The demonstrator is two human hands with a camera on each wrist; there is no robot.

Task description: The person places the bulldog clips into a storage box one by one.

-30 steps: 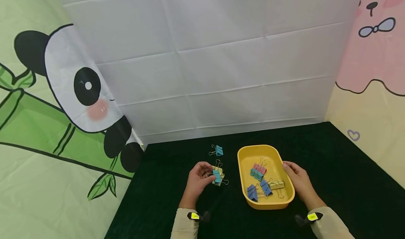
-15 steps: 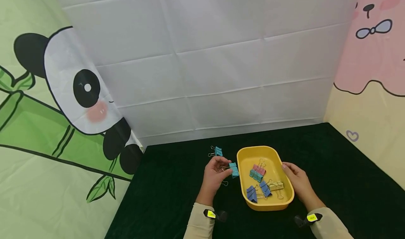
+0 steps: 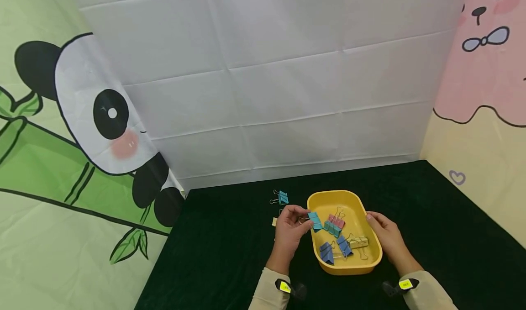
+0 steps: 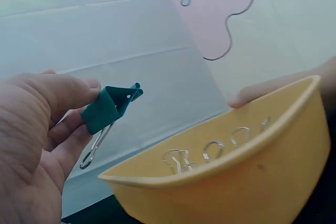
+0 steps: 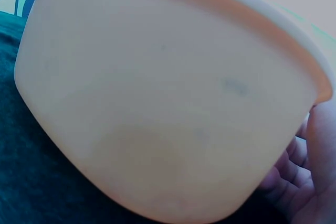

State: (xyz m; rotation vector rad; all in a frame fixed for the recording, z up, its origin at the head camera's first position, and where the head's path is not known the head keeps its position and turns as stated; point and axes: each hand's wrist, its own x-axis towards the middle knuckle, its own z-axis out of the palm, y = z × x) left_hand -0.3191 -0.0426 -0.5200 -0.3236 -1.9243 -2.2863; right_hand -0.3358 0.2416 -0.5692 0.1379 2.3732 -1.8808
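Note:
My left hand [image 3: 289,231] pinches a teal binder clip [image 3: 315,221] between thumb and fingers, at the left rim of a yellow plastic tray [image 3: 349,270]. In the left wrist view, that binder clip [image 4: 102,111] is held above the rim, one wire handle hanging down. My right hand [image 3: 387,234] grips the tray's right side, thumb at the rim; the right wrist view shows its curled fingers [image 5: 291,174] against the outer wall. Inside the tray lie a pink clip [image 3: 338,220], a teal clip [image 3: 332,228], two blue clips [image 3: 327,253] and a yellow clip [image 3: 359,242].
Another teal binder clip [image 3: 282,197] lies on the dark green cloth [image 3: 222,237] beyond my left hand. A yellow clip [image 3: 274,222] shows only partly behind that hand. A white sheet [image 3: 287,95] hangs at the back, with printed panels on both sides.
My left hand has carried the teal binder clip rightward, from over the yellow clips on the cloth to the tray's left rim. My right hand stays on the tray.

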